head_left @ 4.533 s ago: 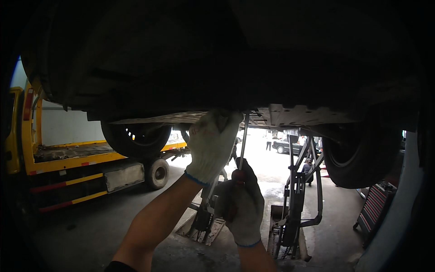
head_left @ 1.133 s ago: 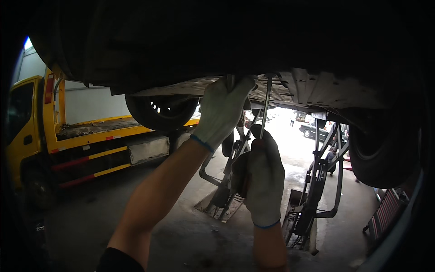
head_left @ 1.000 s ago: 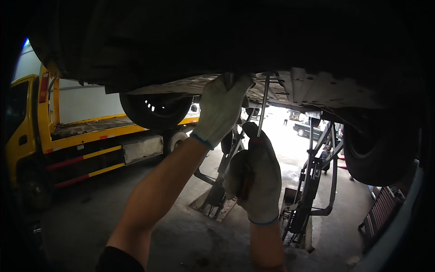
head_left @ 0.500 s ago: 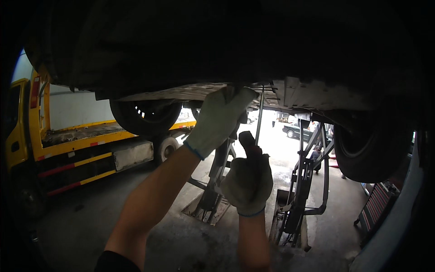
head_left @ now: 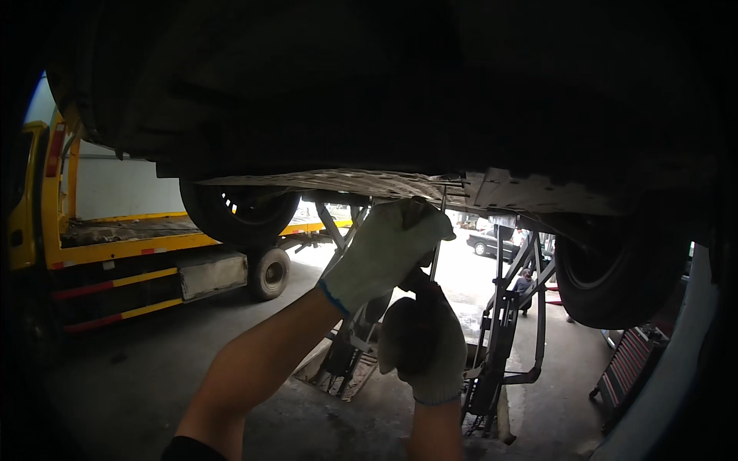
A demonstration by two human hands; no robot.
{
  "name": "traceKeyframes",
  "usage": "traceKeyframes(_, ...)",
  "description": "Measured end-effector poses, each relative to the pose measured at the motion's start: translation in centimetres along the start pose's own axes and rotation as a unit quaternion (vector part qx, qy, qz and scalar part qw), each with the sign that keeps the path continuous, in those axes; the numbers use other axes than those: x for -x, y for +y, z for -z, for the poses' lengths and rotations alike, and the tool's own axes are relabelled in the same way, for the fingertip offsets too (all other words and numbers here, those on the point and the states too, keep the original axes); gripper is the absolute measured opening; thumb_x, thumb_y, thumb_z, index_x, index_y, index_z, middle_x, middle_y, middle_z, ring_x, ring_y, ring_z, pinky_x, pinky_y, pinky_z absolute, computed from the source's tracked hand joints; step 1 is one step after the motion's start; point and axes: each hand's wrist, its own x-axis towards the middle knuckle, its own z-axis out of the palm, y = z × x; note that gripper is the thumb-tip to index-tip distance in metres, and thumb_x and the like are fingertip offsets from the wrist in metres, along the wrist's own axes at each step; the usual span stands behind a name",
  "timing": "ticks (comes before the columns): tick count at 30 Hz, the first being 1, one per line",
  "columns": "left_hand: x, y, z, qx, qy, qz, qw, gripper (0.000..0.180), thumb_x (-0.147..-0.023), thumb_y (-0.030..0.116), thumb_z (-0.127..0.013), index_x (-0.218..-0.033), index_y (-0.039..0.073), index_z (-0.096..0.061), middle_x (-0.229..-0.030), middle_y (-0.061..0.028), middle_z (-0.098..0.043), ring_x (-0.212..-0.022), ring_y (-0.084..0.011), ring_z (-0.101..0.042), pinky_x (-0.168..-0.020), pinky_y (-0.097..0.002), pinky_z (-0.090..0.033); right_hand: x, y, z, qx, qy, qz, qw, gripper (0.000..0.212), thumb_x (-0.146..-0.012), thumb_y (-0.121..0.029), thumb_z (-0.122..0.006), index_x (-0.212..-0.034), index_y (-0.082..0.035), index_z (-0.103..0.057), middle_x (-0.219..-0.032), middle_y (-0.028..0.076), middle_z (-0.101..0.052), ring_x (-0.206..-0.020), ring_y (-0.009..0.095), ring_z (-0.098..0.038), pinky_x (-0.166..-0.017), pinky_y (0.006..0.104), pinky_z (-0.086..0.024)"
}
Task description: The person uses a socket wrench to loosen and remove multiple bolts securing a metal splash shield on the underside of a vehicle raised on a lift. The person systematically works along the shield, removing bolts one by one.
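Observation:
Over my head spreads the dark underside of a raised car (head_left: 369,180). A thin, straight rod (head_left: 443,198) stands nearly upright below it, its upper end near the underbody. My left hand (head_left: 388,250), in a whitish work glove with dark-stained fingertips, is closed beside the rod, its fingers crossing in front of it. What lies inside those fingers is hidden. Lower down, my right hand (head_left: 423,346), in a similar glove blackened across palm and fingers, is closed around the rod's lower end. Any handle there is covered by the fingers.
Two car wheels (head_left: 242,211) (head_left: 615,276) hang at either side. Dark lift supports (head_left: 507,338) rise from floor recesses. A yellow flatbed truck (head_left: 115,250) stands left, a red-fronted tool cabinet (head_left: 634,361) right. Farther back are a person crouching (head_left: 525,284) and a dark car (head_left: 488,242).
My left hand has come down from the underbody, closer to the right hand. The right hand is slightly lower. The view has tilted, so the underbody and floor sit lower in the picture.

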Motion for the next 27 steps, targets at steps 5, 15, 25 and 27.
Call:
traceKeyframes(5,-0.3,-0.1,-0.5,-0.080,0.011,-0.043,0.996,0.022,-0.091,0.028,-0.063,-0.087,0.009,-0.073,-0.068,-0.0009,-0.062,-0.060,-0.0107,-0.058,-0.057,-0.0281,-0.046,1.4,-0.7,0.9,0.223,0.013,0.121,0.967,0.057,-0.102,-0.037,-0.057,-0.140,0.005,-0.051,-0.083,0.014,-0.071,-0.050,0.017,-0.061,-0.042,0.0274,-0.046)
traceKeyframes(15,-0.5,-0.7,-1.6,0.031,0.049,-0.040,0.998,0.029,-0.087,0.031,-0.068,-0.072,0.006,-0.067,-0.058,0.0016,-0.052,-0.053,-0.0075,-0.049,-0.051,-0.0257,-0.039,2.2,-2.2,-0.6,0.311,0.085,0.134,0.937,0.045,-0.100,-0.022,-0.054,-0.136,0.005,-0.056,-0.080,0.012,-0.071,-0.047,0.012,-0.057,-0.040,0.0244,-0.042)
traceKeyframes(25,-0.5,-0.2,-1.5,0.061,0.039,-0.078,0.994,0.033,-0.088,0.033,-0.066,-0.071,0.006,-0.065,-0.058,0.0012,-0.049,-0.054,-0.0074,-0.048,-0.051,-0.0258,-0.039,1.6,-3.0,1.0,0.179,-0.014,0.031,0.983,0.051,-0.106,-0.038,-0.049,-0.139,0.000,-0.056,-0.062,0.006,-0.059,-0.038,0.011,-0.046,-0.035,0.0253,-0.032)
traceKeyframes(27,-0.5,0.5,-1.3,0.096,0.063,-0.025,0.993,0.034,-0.089,0.033,-0.066,-0.071,0.005,-0.063,-0.056,0.0006,-0.049,-0.050,-0.0078,-0.047,-0.049,-0.0266,-0.039,1.4,-2.7,0.9,0.104,-0.023,0.004,0.994,0.053,-0.105,-0.041,-0.049,-0.138,-0.001,-0.056,-0.057,0.005,-0.054,-0.035,0.012,-0.041,-0.032,0.0264,-0.029)
